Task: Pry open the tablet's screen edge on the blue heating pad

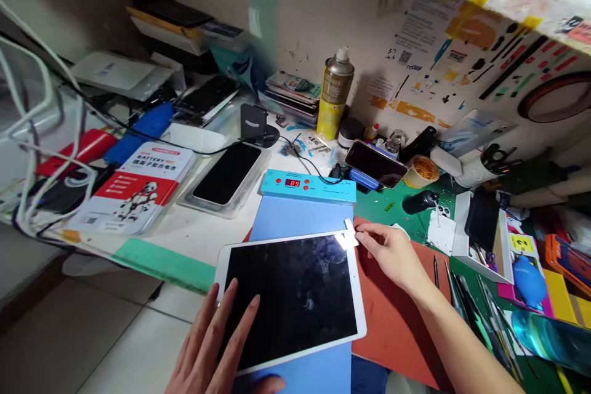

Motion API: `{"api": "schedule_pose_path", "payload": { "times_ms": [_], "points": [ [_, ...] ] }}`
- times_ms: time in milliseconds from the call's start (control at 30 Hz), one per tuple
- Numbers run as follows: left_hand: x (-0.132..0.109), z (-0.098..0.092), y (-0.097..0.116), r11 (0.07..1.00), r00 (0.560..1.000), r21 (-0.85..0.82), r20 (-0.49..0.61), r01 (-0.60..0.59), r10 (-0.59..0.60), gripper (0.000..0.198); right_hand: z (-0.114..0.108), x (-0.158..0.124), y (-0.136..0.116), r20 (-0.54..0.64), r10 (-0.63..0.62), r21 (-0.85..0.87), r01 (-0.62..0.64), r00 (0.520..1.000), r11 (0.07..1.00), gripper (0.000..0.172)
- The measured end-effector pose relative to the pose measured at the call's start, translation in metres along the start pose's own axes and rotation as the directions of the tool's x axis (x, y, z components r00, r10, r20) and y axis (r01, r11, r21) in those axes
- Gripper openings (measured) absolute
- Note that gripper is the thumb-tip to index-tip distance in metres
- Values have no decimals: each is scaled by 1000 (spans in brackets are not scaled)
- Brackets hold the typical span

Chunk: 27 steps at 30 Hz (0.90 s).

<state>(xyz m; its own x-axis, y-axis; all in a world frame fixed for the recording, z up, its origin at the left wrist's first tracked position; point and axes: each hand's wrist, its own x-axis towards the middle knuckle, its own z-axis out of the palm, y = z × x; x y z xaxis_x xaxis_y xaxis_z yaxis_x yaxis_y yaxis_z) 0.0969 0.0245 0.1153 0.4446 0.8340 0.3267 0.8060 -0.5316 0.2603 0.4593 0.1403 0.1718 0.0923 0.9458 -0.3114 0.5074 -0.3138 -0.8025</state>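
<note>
A white-framed tablet [295,295] with a smudged dark screen lies on a blue heating mat [300,215]. My left hand [221,332] rests on the tablet's left side, fingers spread across the frame and screen. At the tablet's upper right corner, my right hand [388,252] pinches a thin white card-like piece [351,234]. The piece touches the corner; whether it goes under the screen edge I cannot tell. Behind the tablet, the light-blue heater control bar [308,186] shows a red number display. A red-brown mat [392,320] lies under my right forearm.
Several tweezers and thin tools [489,320] lie at the right, beside a blue air blower [529,282]. At the back stand a spray can [335,95] and a propped phone [376,163]. Left are a boxed phone [228,173], a battery box [138,188] and loose cables [32,154].
</note>
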Motion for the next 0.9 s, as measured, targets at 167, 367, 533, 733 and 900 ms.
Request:
{"api": "schedule_pose_path", "payload": {
  "times_ms": [167, 367, 533, 733, 900],
  "points": [
    [6, -1, 14, 995, 995, 2, 14, 95, -95, 96, -2, 13, -1, 74, 38, -22, -37, 997, 999, 49],
    [7, -1, 15, 990, 988, -16, 63, 141, -140, 99, -3, 17, 0, 127, 49, 4, -50, 991, 999, 48],
    [13, 0, 14, 994, 993, -33, 38, 109, -107, 96, -6, 23, 0, 142, 63, 18, -66, 988, 998, 42],
    [14, 3, 19, 990, 991, -33, 34, 134, -133, 96, -2, 18, 0, 136, 105, 86, -118, 985, 989, 48],
    [12, 2, 24, 988, 988, -16, 29, 154, -154, 96, 1, 11, -2, 113, 114, 134, -129, 987, 983, 54]
  ]
}}
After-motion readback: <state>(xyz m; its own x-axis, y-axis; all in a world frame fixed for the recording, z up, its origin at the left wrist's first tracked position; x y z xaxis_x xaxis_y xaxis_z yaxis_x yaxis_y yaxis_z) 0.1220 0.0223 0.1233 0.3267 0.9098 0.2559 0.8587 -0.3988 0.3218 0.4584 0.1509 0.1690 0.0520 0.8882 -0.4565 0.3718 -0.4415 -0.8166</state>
